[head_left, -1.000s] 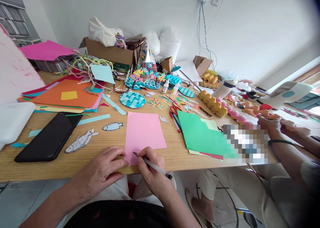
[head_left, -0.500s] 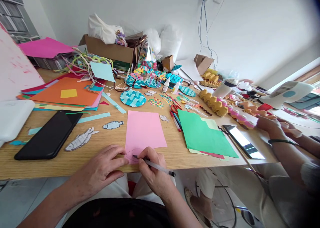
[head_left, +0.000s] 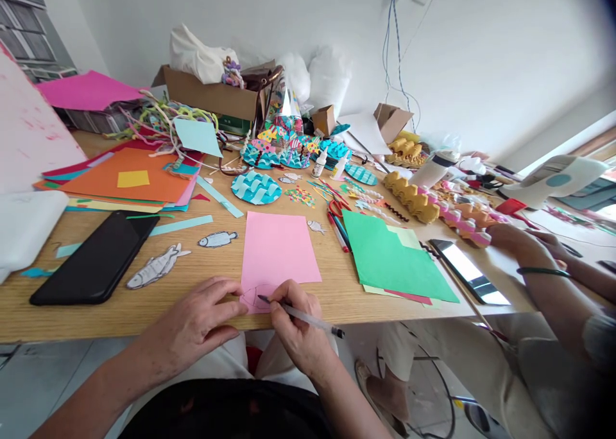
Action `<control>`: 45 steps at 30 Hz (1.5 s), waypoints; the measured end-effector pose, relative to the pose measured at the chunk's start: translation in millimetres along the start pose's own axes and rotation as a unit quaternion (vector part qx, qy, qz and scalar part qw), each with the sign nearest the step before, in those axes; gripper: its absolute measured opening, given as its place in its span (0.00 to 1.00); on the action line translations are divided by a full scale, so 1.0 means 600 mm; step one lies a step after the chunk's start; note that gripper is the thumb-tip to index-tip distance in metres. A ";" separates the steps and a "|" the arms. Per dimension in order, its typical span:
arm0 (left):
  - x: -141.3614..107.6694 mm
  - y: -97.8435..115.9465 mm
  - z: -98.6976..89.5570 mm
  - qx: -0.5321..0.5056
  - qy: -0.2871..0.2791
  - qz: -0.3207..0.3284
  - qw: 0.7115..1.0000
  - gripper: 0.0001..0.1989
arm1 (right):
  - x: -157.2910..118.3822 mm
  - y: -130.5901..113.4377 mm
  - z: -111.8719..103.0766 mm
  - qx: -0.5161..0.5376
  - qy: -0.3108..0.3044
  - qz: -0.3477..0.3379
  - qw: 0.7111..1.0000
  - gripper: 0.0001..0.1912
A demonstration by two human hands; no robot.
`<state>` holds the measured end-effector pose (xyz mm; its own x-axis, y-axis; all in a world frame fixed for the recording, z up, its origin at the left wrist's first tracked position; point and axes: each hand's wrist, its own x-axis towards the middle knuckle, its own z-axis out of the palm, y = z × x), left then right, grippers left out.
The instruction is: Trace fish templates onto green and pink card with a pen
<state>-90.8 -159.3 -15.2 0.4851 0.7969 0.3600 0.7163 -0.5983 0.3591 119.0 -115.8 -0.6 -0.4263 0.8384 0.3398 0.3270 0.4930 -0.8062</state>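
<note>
Pen [head_left: 314, 319]: we are gripping it in our right hand [head_left: 302, 337], long axis running four-to-ten o'clock. Pink sheet [head_left: 280, 249]: lying at that hand's eleven; our left hand [head_left: 203, 315], loosely open, is touching its edge.

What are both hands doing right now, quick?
Left hand: open, at the edge of the pink paper.
Right hand: closed, holding a pen.
</note>
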 end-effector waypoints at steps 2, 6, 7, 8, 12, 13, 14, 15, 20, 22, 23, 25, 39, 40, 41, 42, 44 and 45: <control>0.001 0.001 -0.001 -0.001 -0.001 -0.001 1.000 0.16 | 0.001 0.000 0.002 -0.007 0.004 0.000 1.000 0.05; 0.003 0.003 -0.003 -0.002 0.005 0.000 1.000 0.16 | 0.004 0.000 0.004 -0.018 0.002 -0.001 1.000 0.05; 0.003 0.004 -0.004 -0.002 0.006 0.000 1.000 0.16 | 0.005 -0.001 0.005 -0.020 0.002 -0.001 1.000 0.05; 0.003 0.004 -0.004 -0.002 0.006 -0.001 1.000 0.16 | 0.005 -0.001 0.005 -0.022 0.002 0.000 1.000 0.05; 0.003 0.004 -0.004 0.002 0.009 0.000 1.000 0.16 | 0.004 -0.003 0.007 -0.037 0.011 -0.003 0.999 0.05; 0.003 0.004 -0.004 0.002 0.007 0.000 1.000 0.16 | 0.004 -0.004 0.007 -0.038 0.012 -0.004 0.999 0.06; 0.003 0.004 -0.003 0.002 0.008 0.000 1.000 0.16 | 0.004 -0.005 0.006 -0.037 0.012 -0.004 0.999 0.06; 0.002 0.003 -0.002 0.002 0.008 -0.001 1.000 0.16 | 0.004 -0.005 0.006 -0.034 0.010 -0.003 0.999 0.06; 0.002 0.003 -0.001 0.002 0.005 -0.004 1.000 0.16 | 0.002 -0.006 -0.002 -0.001 -0.020 -0.003 1.000 0.06; 0.002 0.004 -0.002 0.002 0.001 -0.008 1.000 0.14 | 0.002 -0.005 -0.004 0.010 -0.034 -0.005 0.999 0.06; 0.002 0.004 -0.003 0.001 -0.001 -0.010 1.000 0.14 | 0.001 -0.005 -0.005 0.012 -0.041 -0.006 0.999 0.06; 0.001 0.004 -0.003 0.001 0.000 -0.012 1.000 0.13 | 0.000 -0.004 -0.007 0.014 -0.051 -0.008 0.999 0.06; 0.003 0.006 -0.004 0.001 0.005 -0.009 1.000 0.14 | 0.000 -0.004 -0.006 0.016 -0.046 -0.013 0.999 0.06; 0.003 0.005 -0.004 0.001 0.006 -0.009 1.000 0.14 | 0.000 -0.004 -0.006 0.014 -0.049 -0.013 0.999 0.06; 0.003 0.005 -0.004 0.001 0.005 -0.009 1.000 0.14 | -0.001 -0.004 -0.007 0.012 -0.050 -0.013 0.999 0.06; 0.003 0.005 -0.004 0.000 0.005 -0.008 1.000 0.14 | -0.001 -0.003 -0.007 0.009 -0.047 -0.011 0.999 0.06; 0.002 0.004 -0.004 0.000 0.005 -0.005 1.000 0.14 | -0.002 -0.003 -0.005 0.003 -0.033 -0.004 0.999 0.06; 0.002 0.004 -0.004 0.001 0.005 -0.004 1.000 0.14 | -0.002 -0.003 -0.004 -0.001 -0.023 0.000 1.000 0.06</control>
<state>-89.6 -159.8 -11.7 0.4746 0.8010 0.3649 0.7211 -0.5916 0.3606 121.0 -117.1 1.6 -0.4640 0.8268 0.3179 0.3292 0.4941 -0.8046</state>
